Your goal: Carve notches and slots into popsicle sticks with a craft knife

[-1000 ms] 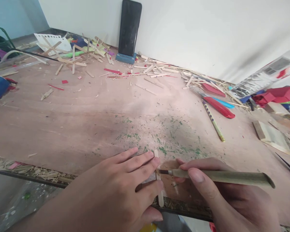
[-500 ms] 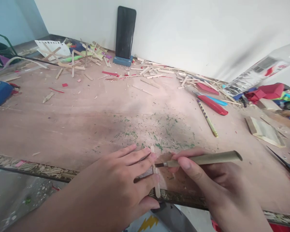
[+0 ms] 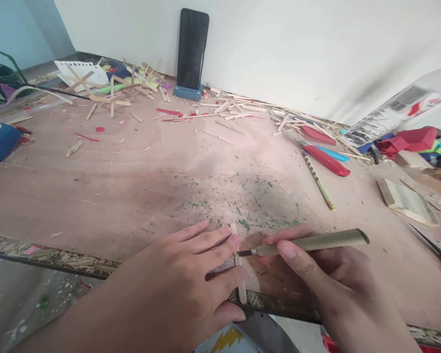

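Observation:
A pale wooden craft stick (image 3: 242,292) lies near the table's front edge, pointing away from me. Across it, my left hand (image 3: 183,269) is spread flat, fingertips pressing the stick to the wood and partly hiding it. My right hand (image 3: 323,269) grips a wood-carving chisel (image 3: 327,240) by its olive-coloured handle. The short dark blade meets the stick's right side, between two fingers of my left hand; the exact contact is too small to make out. Small green flecks (image 3: 242,223) are scattered on the table (image 3: 132,196) just beyond my fingers.
A phone (image 3: 192,49) stands upright in a blue holder against the wall. Loose craft sticks (image 3: 238,108) lie along the back. To the right are a red utility knife (image 3: 327,159), a pencil (image 3: 318,179), a wood block (image 3: 407,201), scissors (image 3: 433,245) and a plastic bottle (image 3: 400,105).
The view has shifted slightly. Both hands, the stick and the chisel keep nearly the same places relative to each other, with the blade still against the stick.

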Available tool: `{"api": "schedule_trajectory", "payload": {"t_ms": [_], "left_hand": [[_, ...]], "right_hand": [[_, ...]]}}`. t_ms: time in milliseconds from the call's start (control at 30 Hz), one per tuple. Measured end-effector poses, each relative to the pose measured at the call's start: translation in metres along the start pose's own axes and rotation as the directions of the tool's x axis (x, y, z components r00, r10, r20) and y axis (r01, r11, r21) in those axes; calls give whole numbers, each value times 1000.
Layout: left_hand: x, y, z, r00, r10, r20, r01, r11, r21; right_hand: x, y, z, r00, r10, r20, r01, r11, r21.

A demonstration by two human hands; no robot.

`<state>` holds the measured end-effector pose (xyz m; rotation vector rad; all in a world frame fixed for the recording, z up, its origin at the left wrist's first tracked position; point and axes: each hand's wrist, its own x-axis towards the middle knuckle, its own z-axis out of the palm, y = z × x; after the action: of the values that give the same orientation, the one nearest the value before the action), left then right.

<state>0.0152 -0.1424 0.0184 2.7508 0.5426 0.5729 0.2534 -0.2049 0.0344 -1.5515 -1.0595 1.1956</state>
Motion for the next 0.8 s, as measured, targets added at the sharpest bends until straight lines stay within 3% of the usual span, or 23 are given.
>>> {"api": "schedule_trajectory", "payload": {"t_ms": [167,300,400,467,600,800], "left_hand": [[2,-1,-2,1000,11,-13,-11,1000,-1],[2,0,-2,1000,-5,-11,5,1000,25],[2,1,-1,1000,-1,-17,2,999,43],[1,1,0,1000,-4,-18,5,999,50],[0,0,-1,1000,-7,-25,8,999,44],[0,-1,0,1000,5,-5,-5,1000,27]], "right_hand": [[-1,-4,-1,1000,-5,-16,4,998,-68],[-3,-11,7,991,-77,-112,60,987,-152],[-4,-16,14,977,-60,-205,24,984,-174],[-5,-17,16,979,-65,-191,25,978,-206],[-6,-15,16,974,-192,-119,151,945,-289],[-7,-11,19,962,-177,-206,130,966,-226]]}}
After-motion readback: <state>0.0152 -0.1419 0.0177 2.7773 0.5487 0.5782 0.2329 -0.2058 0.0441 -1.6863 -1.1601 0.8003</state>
